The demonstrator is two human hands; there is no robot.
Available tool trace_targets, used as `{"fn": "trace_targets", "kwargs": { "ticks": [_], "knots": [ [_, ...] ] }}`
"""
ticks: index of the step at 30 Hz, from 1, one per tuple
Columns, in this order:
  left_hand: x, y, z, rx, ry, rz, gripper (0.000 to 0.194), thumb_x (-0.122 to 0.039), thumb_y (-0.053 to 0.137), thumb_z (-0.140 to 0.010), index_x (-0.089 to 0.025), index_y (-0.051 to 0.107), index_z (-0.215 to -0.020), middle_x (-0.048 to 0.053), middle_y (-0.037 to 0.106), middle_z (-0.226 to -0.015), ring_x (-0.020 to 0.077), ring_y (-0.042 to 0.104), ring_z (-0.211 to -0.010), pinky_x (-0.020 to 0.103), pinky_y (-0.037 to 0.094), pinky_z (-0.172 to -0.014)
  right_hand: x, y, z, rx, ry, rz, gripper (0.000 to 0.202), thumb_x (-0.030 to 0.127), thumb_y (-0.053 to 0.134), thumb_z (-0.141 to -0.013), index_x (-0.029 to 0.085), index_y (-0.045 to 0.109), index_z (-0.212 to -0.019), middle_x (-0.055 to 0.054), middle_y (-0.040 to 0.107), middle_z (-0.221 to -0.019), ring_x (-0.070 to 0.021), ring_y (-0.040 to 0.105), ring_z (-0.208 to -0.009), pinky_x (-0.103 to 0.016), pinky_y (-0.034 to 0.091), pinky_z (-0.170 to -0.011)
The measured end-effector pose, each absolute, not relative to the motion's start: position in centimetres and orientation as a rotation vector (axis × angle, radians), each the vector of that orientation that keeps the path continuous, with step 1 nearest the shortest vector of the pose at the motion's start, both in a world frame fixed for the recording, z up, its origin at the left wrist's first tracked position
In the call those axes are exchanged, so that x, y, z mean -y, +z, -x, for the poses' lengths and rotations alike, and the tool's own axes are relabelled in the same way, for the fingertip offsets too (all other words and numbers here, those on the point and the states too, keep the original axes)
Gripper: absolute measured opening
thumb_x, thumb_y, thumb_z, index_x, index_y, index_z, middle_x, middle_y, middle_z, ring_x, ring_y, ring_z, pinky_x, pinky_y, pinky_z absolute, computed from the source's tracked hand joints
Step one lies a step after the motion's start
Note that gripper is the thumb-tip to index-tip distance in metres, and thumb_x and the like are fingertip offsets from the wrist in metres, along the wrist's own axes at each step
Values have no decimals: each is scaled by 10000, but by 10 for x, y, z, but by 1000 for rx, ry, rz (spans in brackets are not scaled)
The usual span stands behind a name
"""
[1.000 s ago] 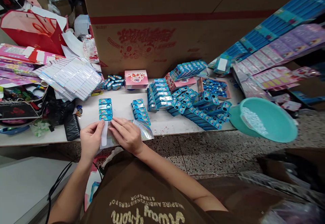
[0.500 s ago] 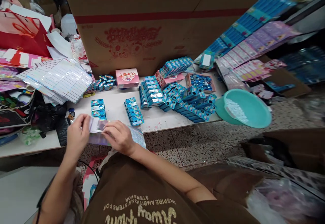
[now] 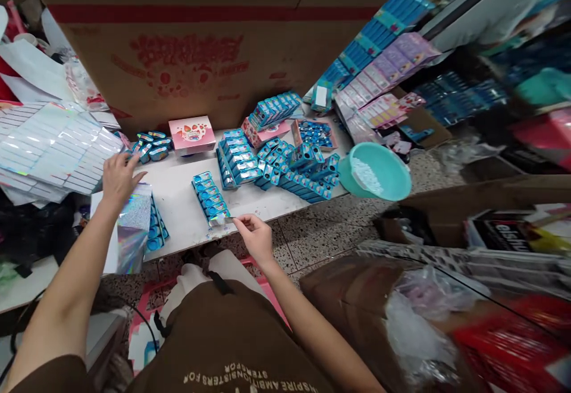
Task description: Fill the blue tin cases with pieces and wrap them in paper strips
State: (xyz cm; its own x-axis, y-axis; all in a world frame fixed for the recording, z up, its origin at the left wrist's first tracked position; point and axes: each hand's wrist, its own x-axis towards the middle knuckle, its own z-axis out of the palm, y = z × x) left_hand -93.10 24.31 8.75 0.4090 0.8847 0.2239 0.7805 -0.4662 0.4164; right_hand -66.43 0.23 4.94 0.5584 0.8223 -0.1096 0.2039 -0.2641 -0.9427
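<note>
My left hand (image 3: 118,180) reaches over the left of the table, thumb spread from the fingers. Its fingertips are beside a small group of blue packs (image 3: 154,146). Below it a shiny holographic sheet (image 3: 134,220) partly covers a row of blue boxes (image 3: 157,226). My right hand (image 3: 256,239) is pinched at the near end of another row of blue boxes (image 3: 209,195). A small pale, glossy piece (image 3: 219,220) lies at that end, close to the fingertips. What the pinch holds is too small to make out.
A pink strawberry box (image 3: 191,134) stands before a large carton (image 3: 187,72). Stacked blue boxes (image 3: 238,158) and a tray of blue pieces (image 3: 316,134) are rightward. A turquoise basin (image 3: 392,173) with white bits stands at the table's right end. Striped sheets (image 3: 57,143) lie left.
My hands have moved apart from the white and clear piece they both held. The left has gone to the blue packs, the right to the row's near end. The view has shifted right.
</note>
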Motion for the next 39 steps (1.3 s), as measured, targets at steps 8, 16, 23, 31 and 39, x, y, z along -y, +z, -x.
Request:
{"fn": "trace_targets", "kwargs": {
  "ticks": [8, 16, 23, 31, 39],
  "knots": [
    [-78, 82, 831, -1250, 472, -2048, 314, -319, 550, -821, -195, 580, -1107, 115, 599, -1095, 284, 515, -1093, 448, 382, -977, -23, 0, 633, 842, 909, 1825, 255, 415, 637, -702, 161, 628, -692, -26, 653, -664, -144, 576, -609, -269, 464, -632],
    [-55, -56, 772, -1626, 726, -841, 397, -398, 693, -678, -145, 559, -954, 115, 615, -979, 175, 599, -846, 294, 470, -740, -47, -31, 629, 712, 1133, 1745, 283, 435, 670, -642, 160, 608, -662, -14, 641, -627, -130, 568, -567, -254, 462, -593],
    [-83, -86, 769, -1517, 786, -569, 336, -367, 763, -547, -134, 613, -738, 23, 627, -704, 119, 573, -680, 246, 439, -703, -59, -69, 625, 597, 1242, 1777, 302, 457, 684, -596, 170, 600, -645, -11, 635, -603, -141, 583, -566, -259, 470, -587],
    [-85, -100, 770, -1477, 805, -568, 304, -347, 769, -537, -141, 639, -719, 28, 644, -717, 123, 578, -690, 256, 449, -731, -64, -93, 622, 584, 1202, 1893, 305, 461, 671, -592, 167, 608, -644, -21, 644, -621, -136, 570, -559, -259, 476, -587],
    [-84, -108, 769, -1461, 828, -527, 284, -321, 756, -545, -140, 632, -725, 27, 637, -730, 116, 570, -700, 254, 445, -754, -64, -97, 626, 668, 1084, 2020, 223, 396, 637, -646, 174, 628, -671, -22, 661, -653, -151, 597, -601, -258, 482, -612]
  ]
}}
